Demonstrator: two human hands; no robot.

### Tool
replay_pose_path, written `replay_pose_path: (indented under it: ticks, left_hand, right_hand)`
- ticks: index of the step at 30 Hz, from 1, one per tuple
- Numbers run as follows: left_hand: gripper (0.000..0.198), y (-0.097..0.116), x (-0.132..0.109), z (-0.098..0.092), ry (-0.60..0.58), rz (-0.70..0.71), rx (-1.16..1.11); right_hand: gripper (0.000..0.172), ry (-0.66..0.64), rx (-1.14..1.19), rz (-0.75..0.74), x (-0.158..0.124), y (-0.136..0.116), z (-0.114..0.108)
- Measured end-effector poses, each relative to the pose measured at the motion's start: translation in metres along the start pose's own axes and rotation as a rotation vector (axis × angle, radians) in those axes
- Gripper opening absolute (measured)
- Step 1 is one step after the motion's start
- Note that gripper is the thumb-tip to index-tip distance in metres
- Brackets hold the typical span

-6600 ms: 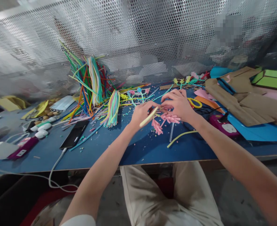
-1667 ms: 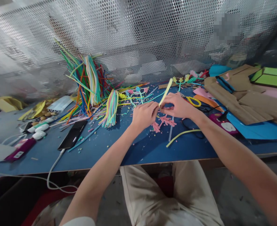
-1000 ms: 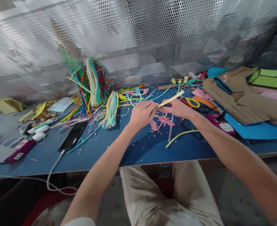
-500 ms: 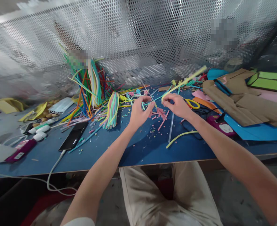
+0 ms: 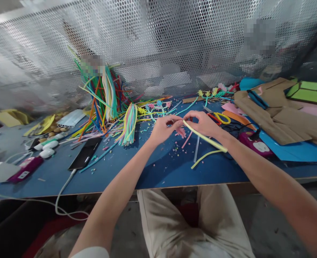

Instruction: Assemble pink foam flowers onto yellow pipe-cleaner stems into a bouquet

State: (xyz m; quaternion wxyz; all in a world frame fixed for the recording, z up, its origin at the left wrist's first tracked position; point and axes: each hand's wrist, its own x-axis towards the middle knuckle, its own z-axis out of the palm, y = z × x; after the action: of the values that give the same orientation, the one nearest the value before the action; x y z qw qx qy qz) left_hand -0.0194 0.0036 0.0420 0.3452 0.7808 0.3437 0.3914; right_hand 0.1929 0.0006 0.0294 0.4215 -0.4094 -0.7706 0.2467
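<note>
I see both arms stretched forward over the blue counter point(image 5: 158, 172), forearms converging so the hands meet above its middle, just right of the fanned bundle of pastel sticks point(image 5: 128, 123). My left hand point(image 5: 162, 129) is curled, palm turned inward, thumb and forefinger pinched together in a narrow grip on the near end of the pale yellow stick point(image 5: 204, 136). My right hand point(image 5: 205, 123) faces it, knuckles up, fingertips closed on the same end, so the two grips nearly touch. From that pinch the yellow stick slants down and to the right, across my right wrist. Pink frilled pieces point(image 5: 182, 132) lie just under the hands on the counter. A second yellow stick point(image 5: 205, 157) lies loose nearer the counter's front edge. Yellow-handled scissors point(image 5: 221, 117) rest just beyond my right hand.
</note>
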Motion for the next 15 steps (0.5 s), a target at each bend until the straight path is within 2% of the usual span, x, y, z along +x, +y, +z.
replay_pose_path:
  ticks: [5, 9, 15]
  left_hand:
    - [0.03, 0.0027, 0.0009, -0.0003, -0.054, -0.059, -0.09]
    - [0.038, 0.0022, 0.0015, -0.0002, -0.081, -0.105, -0.102]
    - [0.038, 0.0038, 0.0003, -0.0065, -0.104, -0.127, -0.131]
  right_hand:
    - [0.016, 0.083, -0.206, -0.159, -0.0025, 0.0004, 0.0023]
    - [0.013, 0.112, -0.36, -0.286, -0.0048, 0.0, 0.0055]
    - [0.017, 0.216, -0.478, -0.341, -0.0073, -0.0076, 0.0071]
